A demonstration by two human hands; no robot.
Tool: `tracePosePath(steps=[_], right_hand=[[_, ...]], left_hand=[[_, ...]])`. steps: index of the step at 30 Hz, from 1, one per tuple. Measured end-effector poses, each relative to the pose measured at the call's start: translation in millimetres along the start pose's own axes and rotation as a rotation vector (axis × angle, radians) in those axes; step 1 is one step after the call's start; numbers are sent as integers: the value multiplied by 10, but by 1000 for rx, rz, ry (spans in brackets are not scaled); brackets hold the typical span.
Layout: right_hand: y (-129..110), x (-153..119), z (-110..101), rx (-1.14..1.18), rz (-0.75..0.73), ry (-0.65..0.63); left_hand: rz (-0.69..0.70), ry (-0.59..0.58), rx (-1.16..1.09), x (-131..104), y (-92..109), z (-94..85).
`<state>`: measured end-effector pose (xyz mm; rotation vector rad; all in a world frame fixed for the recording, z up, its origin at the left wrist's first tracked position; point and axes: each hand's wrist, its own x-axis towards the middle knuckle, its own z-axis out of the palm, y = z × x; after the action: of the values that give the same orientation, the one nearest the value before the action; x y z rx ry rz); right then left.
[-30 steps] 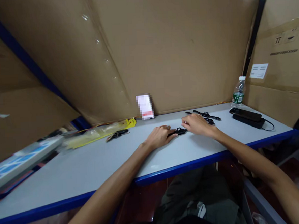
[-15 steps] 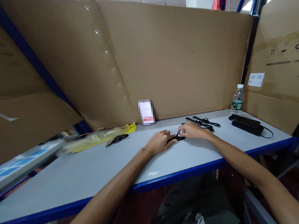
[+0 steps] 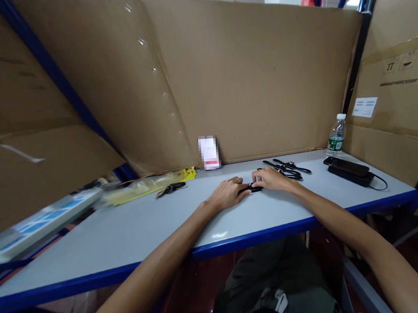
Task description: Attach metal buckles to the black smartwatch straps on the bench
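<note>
Both my hands meet over a small black strap-like item, which looks like a wristwatch (image 3: 256, 188), lying low over the table. My left hand (image 3: 228, 192) has its fingers closed on the left end, with a ring showing on one finger. Bent fingers of my right hand (image 3: 269, 179) pinch at the item's upper right side. Much of it is hidden under the fingers. Just behind my right hand lie several similar black wristwatches (image 3: 291, 165) with long straps, partly crossing one another.
On the grey table (image 3: 157, 230), a phone (image 3: 347, 166) rests on a black box with a cable at right, near a water bottle (image 3: 336, 137). Keys (image 3: 170, 189) and yellow-edged plastic packaging (image 3: 147, 187) lie left. A blurred white card (image 3: 209, 152) leans against the cardboard wall (image 3: 247, 88).
The whole view has shifted slightly, so everything sits a little further right. Both hands stay on the wristwatch, with only slight finger movement.
</note>
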<state>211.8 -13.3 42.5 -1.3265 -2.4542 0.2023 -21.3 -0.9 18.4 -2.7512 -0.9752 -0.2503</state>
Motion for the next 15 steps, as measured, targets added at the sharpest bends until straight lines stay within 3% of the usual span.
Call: tracePosePath(steps=[7,15], right_hand=[[-176,-71,134,-272,28,55],[-259,-76,66,-315,92,8]], left_hand=[[6,30,-6,0,-42,57],[3,97,-14,17,-95,120]])
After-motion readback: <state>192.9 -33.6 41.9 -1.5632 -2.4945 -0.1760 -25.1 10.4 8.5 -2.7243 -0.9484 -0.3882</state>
